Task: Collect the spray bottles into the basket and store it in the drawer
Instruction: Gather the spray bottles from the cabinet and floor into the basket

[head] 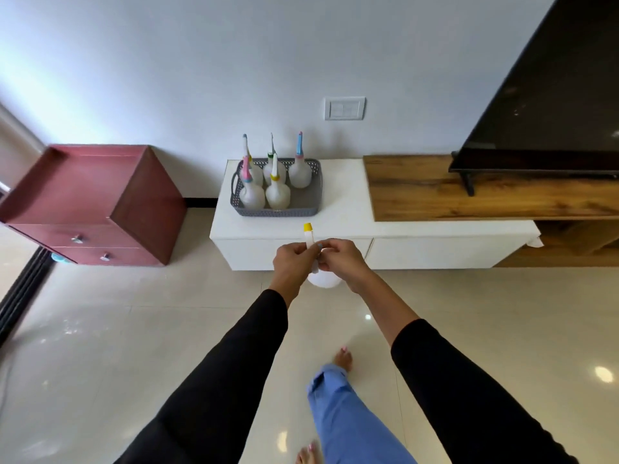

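Now both your hands are closed on one spray bottle in front of the white cabinet

Your left hand [292,262] and right hand [340,259] pinch the neck of the spray bottle [310,241] together; it stands upright, long axis vertical, yellow-capped nozzle above your fingers, round white body just below them. Beyond the grip, on the cabinet [268,229] top, the grey basket [278,211] holds five more bottles [278,192], all upright with nozzles pointing up

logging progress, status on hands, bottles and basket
Both hands gripping yellow-capped bottle in front of white cabinet. Five bottles upright in grey basket. Drawers shut. Path clear.
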